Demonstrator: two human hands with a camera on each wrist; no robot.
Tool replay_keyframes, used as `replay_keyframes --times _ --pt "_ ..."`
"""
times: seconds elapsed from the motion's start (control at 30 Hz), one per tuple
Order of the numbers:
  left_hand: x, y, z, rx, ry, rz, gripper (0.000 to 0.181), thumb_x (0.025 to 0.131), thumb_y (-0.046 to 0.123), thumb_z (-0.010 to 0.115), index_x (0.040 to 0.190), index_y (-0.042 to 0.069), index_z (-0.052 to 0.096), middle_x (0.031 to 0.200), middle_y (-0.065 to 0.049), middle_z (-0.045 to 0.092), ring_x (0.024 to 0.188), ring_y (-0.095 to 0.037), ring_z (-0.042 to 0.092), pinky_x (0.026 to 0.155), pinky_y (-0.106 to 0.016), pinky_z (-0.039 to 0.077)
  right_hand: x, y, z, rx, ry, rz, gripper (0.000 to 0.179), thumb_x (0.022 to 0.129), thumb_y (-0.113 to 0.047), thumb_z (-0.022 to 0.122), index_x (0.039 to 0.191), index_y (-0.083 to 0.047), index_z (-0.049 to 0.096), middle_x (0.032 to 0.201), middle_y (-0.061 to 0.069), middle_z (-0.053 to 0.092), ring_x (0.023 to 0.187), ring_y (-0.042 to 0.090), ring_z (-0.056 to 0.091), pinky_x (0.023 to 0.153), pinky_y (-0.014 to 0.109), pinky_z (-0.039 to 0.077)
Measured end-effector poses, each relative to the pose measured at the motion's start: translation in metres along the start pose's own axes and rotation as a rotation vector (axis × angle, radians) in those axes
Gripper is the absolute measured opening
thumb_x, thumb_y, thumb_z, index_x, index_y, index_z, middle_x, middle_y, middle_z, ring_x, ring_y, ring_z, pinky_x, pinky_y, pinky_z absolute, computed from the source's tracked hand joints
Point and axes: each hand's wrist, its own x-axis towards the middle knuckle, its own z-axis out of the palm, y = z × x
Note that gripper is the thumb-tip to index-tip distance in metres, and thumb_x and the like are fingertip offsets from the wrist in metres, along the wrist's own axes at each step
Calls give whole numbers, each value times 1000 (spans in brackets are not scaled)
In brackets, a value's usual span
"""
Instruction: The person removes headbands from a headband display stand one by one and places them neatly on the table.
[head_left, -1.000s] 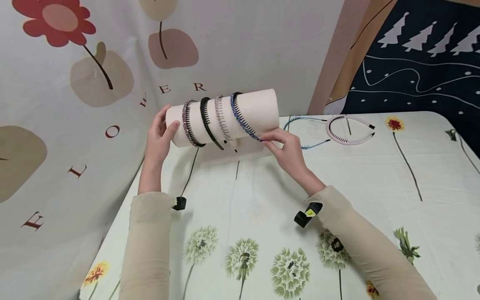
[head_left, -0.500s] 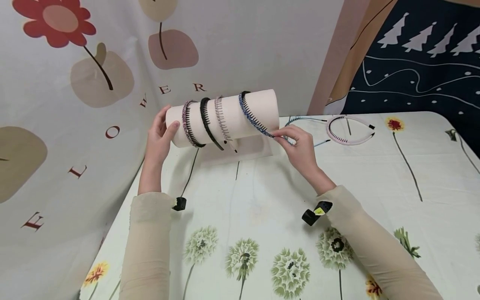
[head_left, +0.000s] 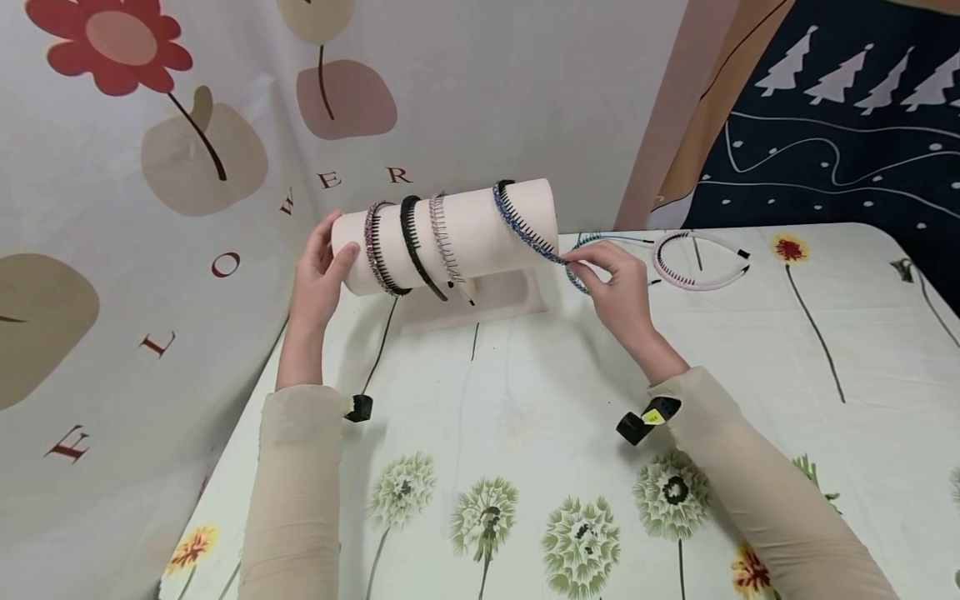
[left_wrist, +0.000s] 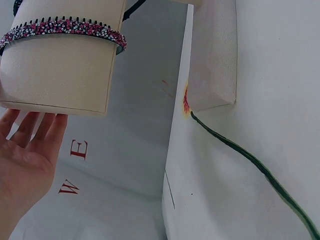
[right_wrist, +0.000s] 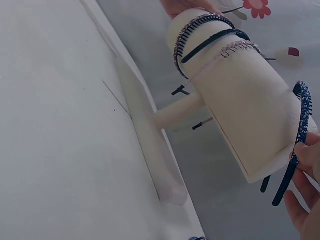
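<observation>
A cream cylindrical headband stand (head_left: 480,221) rests on a T-shaped foot, its roll slightly tilted. My left hand (head_left: 315,271) grips the roll's left end, thumb in front and fingers at the end. My right hand (head_left: 618,283) pinches one arm of a sparkly blue headband (head_left: 525,233) near the roll's right end; in the right wrist view the toothed blue headband (right_wrist: 303,117) slants across that end, both tips below it. Also around the roll are a pink-and-black glitter headband (head_left: 373,250), a black headband (head_left: 412,246) and a pale pink toothed headband (head_left: 442,237).
On the table at right lie a light blue headband (head_left: 592,239), partly behind my right hand, and a pink headband (head_left: 701,285). A printed backdrop (head_left: 480,100) hangs directly behind the stand. The table (head_left: 517,400) has a white flowered cloth.
My right hand has moved right, sliding the sparkly blue headband from near the pale pink one toward the roll's right end. The left hand and the stand have stayed put.
</observation>
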Motion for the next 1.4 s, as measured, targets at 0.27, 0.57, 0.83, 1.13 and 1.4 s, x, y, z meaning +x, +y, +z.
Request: replay_keyframes --times 0.27,0.57,0.83,1.13,1.4 --pt "-2 3 1 9 2 -1 61 98 25 61 154 21 37 159 -6 37 144 -17 38 119 -40 34 4 4 -6 23 29 20 12 89 1 70 99 -1 78 99 16 73 95 -1 61 88 7 48" --pt "-6 11 3 8 1 -6 61 98 25 61 154 20 38 158 -7 38 142 -18 40 117 -39 36 8 8 -16 9 73 -6 11 89 -1 70 97 0 78 96 16 73 90 -13 57 88 8 49" --pt "-12 21 6 -3 -6 -6 60 97 25 61 153 19 39 158 -9 38 141 -17 41 116 -37 37 8 13 -28 -7 93 29 13 90 2 69 101 2 77 100 18 71 92 -13 56 88 6 49" --pt "-13 22 7 18 -2 -4 62 97 24 61 154 16 37 157 -9 39 139 -16 43 114 -36 38 6 22 -43 -34 110 60 15 91 2 67 103 1 76 107 20 71 94 -14 56 90 6 48" --pt "-12 21 7 20 2 -5 62 97 25 61 154 16 38 157 -9 39 140 -17 42 116 -37 38 2 28 -58 -87 94 105 18 96 -3 63 110 0 73 113 18 70 97 -14 52 92 6 47"
